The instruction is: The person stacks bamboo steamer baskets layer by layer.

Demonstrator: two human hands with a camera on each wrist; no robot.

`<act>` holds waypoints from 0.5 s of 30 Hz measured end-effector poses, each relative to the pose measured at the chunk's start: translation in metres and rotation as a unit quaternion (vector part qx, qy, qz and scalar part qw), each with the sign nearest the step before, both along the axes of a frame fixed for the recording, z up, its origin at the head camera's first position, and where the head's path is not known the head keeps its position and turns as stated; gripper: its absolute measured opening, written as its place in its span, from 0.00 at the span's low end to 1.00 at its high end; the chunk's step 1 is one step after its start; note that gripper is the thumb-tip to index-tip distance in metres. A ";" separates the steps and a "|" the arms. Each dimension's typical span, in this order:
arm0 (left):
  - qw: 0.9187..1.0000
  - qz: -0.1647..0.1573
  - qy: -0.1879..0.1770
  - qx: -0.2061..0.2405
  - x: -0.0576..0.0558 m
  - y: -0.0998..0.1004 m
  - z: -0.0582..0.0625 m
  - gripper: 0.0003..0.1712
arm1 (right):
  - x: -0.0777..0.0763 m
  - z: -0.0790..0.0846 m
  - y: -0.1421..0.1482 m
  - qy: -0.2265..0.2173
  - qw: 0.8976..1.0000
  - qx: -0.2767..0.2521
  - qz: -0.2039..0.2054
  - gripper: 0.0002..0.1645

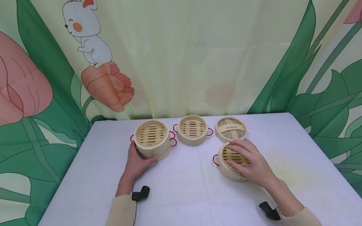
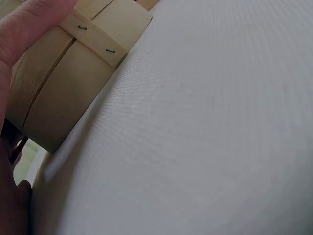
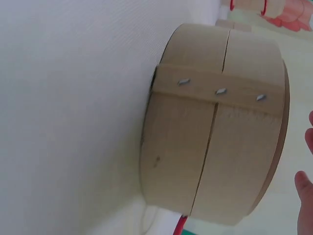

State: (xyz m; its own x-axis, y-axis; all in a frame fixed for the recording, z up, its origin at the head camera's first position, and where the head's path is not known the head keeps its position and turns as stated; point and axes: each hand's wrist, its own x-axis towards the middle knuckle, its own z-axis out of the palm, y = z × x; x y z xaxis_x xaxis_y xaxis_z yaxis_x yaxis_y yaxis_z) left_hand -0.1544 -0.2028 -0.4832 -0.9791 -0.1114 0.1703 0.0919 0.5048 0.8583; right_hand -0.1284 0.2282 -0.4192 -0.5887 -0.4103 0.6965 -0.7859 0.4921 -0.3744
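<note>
Pale, printed curtain (image 1: 181, 62) fills the upper frame, with a rabbit (image 1: 97, 50) drawn at upper left and green leaves along both sides. Below it, a table with a white cloth (image 1: 181, 194) is seen. At centre left, a bamboo steamer stack (image 1: 162, 153) with red handles is grasped by the left hand (image 1: 138, 162), its thumb laid across the near side and its fingers at the left side. To the right of the stack, a single steamer (image 1: 193, 140) is set upright near the middle of the frame, and beside it a round lid (image 1: 233, 134) is placed. Just below the lid, right of centre, another steamer (image 1: 229, 172) is stood upright. Over its slatted top the right hand (image 1: 250, 161) is held, fingers extended and nothing grasped; in the right wrist view, its visible fingertips are seen apart from the rim.
</note>
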 end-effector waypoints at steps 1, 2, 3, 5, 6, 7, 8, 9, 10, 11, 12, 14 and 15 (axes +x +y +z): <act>1.000 0.000 0.000 0.001 0.000 0.000 0.000 0.68 | 0.001 -0.001 0.003 -0.010 1.000 0.001 -0.002 0.28; 1.000 -0.001 0.000 0.001 0.001 0.000 0.000 0.68 | 0.002 -0.001 0.006 -0.019 1.000 0.003 -0.007 0.28; 1.000 -0.001 -0.002 0.000 0.001 0.000 0.000 0.68 | 0.003 -0.002 0.009 -0.029 1.000 0.005 -0.010 0.28; 1.000 -0.001 -0.006 -0.002 0.002 0.000 0.001 0.68 | 0.006 -0.003 0.014 -0.039 0.999 0.012 -0.019 0.29; 1.000 -0.001 -0.008 -0.004 0.002 0.000 0.001 0.68 | 0.006 -0.004 0.017 -0.044 0.999 0.013 -0.021 0.29; 1.000 -0.001 -0.009 -0.005 0.002 0.000 0.001 0.68 | 0.007 -0.005 0.019 -0.046 0.999 0.012 -0.020 0.30; 1.000 0.000 -0.010 -0.005 0.002 0.000 0.001 0.68 | 0.008 -0.006 0.022 -0.048 0.999 0.011 -0.020 0.32; 1.000 -0.001 -0.011 -0.005 0.002 0.000 0.001 0.68 | 0.008 -0.007 0.025 -0.051 0.998 0.009 -0.020 0.32; 1.000 -0.001 -0.011 -0.005 0.002 0.000 0.001 0.68 | 0.009 -0.008 0.027 -0.054 0.998 0.007 -0.019 0.33; 1.000 -0.001 -0.012 -0.004 0.002 0.000 0.002 0.68 | 0.009 -0.009 0.030 -0.057 0.998 0.004 -0.017 0.31; 1.000 -0.001 -0.012 -0.004 0.002 0.000 0.002 0.68 | 0.010 -0.010 0.032 -0.061 0.998 0.001 -0.014 0.30; 1.000 -0.001 -0.013 -0.004 0.003 0.000 0.002 0.68 | 0.011 -0.012 0.037 -0.068 0.998 -0.002 -0.010 0.29; 1.000 -0.001 -0.013 -0.004 0.003 0.000 0.002 0.68 | 0.011 -0.013 0.039 -0.070 0.998 0.000 -0.008 0.31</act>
